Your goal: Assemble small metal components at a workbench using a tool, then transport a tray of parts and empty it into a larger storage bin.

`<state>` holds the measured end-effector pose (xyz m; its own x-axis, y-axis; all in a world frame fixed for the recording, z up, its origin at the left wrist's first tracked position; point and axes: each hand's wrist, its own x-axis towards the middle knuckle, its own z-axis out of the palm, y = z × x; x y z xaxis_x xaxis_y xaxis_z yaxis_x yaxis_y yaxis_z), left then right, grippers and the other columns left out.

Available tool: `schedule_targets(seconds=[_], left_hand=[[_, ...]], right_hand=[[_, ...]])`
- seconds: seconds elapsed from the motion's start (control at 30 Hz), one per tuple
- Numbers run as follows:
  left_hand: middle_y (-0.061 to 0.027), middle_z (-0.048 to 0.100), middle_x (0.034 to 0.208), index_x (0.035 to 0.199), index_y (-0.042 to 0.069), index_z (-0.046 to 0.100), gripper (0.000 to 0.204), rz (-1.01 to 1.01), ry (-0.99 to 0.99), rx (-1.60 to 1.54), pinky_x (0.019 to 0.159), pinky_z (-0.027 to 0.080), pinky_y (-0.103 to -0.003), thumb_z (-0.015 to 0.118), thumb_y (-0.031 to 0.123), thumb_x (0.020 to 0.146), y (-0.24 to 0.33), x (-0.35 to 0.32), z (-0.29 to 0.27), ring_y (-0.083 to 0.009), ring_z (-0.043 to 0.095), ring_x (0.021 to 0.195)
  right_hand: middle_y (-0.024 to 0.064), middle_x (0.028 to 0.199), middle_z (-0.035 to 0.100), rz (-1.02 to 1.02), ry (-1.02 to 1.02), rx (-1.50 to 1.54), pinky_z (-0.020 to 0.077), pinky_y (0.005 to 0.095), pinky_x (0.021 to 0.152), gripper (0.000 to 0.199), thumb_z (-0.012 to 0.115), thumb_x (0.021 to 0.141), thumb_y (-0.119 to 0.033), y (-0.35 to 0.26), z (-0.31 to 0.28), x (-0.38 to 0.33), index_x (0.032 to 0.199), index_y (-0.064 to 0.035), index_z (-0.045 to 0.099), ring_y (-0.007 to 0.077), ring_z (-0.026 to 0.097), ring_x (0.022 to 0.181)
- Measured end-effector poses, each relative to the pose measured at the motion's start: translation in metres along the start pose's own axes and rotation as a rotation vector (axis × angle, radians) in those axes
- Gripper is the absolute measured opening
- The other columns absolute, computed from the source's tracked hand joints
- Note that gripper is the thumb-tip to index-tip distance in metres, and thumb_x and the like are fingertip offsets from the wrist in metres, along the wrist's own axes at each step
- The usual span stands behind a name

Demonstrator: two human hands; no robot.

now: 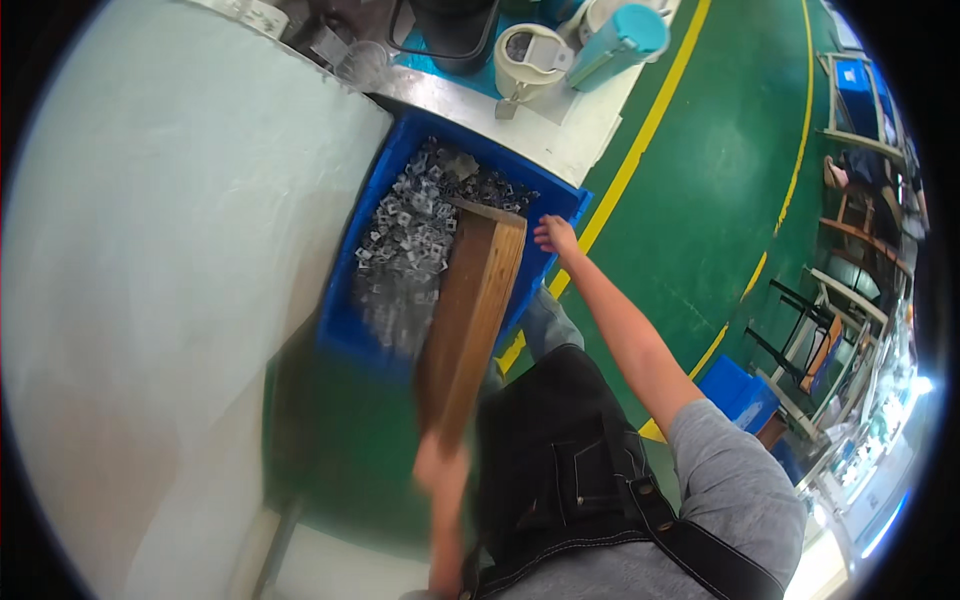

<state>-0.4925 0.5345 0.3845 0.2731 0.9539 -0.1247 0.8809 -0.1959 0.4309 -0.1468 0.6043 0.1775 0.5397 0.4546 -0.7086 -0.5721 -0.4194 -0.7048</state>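
Over the blue bin (365, 300), left fingers (432, 470) seemingly grip the wooden tray's (470, 310) near end.

A green floor (700, 180) is carrying most of what shows, with a yellow line (640, 140) running across it from the far side toward the near right. A blue crate (375, 205) full of small grey metal parts (410, 245) is sitting on the floor near the middle, just beside a large white surface (170, 300) that is filling the left. Beyond the crate, a pale bench top (560, 140) is bearing a cream-coloured jug (530, 60) and a teal bottle (620, 40) lying tilted. Another blue bin (740, 390) is resting on the floor at the near right, and metal-framed stands (830, 300) are standing farther right.
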Motion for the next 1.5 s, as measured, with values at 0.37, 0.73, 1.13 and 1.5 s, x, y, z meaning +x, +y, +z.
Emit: schedule_targets(seconds=[0.37, 0.73, 1.13, 1.5], left_hand=[[-0.0168, 0.049, 0.068, 0.086, -0.001, 0.046, 0.042, 0.344, 0.195, 0.285, 0.049, 0.038, -0.035, 0.057, 0.01, 0.048, -0.04, 0.003, 0.014, -0.0333, 0.046, 0.053], [-0.0139, 0.05, 0.067, 0.08, -0.001, 0.051, 0.026, 0.072, -0.039, 0.257, 0.05, 0.041, -0.036, 0.056, 0.014, 0.059, -0.058, -0.004, 0.0, -0.0302, 0.049, 0.056], [-0.0143, 0.048, 0.061, 0.078, -0.001, 0.047, 0.034, 0.101, -0.016, 0.108, 0.045, 0.037, -0.036, 0.053, 0.009, 0.046, -0.032, 0.032, -0.003, -0.0328, 0.046, 0.05], [-0.0152, 0.05, 0.062, 0.08, -0.001, 0.049, 0.034, 0.025, -0.021, 0.182, 0.048, 0.042, -0.033, 0.054, 0.007, 0.047, -0.028, 0.03, -0.004, -0.0307, 0.051, 0.051]], right_hand=[[0.0036, 0.116, 0.039, 0.102, -0.336, 0.061, 0.0409, 0.029, 0.065, 0.034, 0.038, 0.081, -0.024, 0.008, 0.1, 0.184, 0.114, -0.0158, 0.041, 0.0188, 0.047, 0.091], [0.0022, 0.108, 0.046, 0.129, -0.225, 0.405, 0.0399, 0.0247, 0.056, 0.037, 0.044, 0.08, -0.028, 0.021, 0.155, 0.234, 0.114, -0.0145, 0.04, 0.0136, 0.054, 0.075], [-0.0011, 0.059, 0.051, -0.601, -0.182, -0.211, 0.0311, 0.0166, 0.043, 0.011, 0.059, 0.069, -0.011, -0.07, 0.069, 0.049, 0.078, -0.0043, 0.057, 0.0027, 0.042, 0.049], [0.0021, 0.065, 0.055, -0.693, 0.386, -0.238, 0.0341, 0.0209, 0.046, 0.013, 0.059, 0.064, -0.01, -0.145, -0.04, 0.063, 0.075, -0.0019, 0.056, 0.0056, 0.038, 0.046]])
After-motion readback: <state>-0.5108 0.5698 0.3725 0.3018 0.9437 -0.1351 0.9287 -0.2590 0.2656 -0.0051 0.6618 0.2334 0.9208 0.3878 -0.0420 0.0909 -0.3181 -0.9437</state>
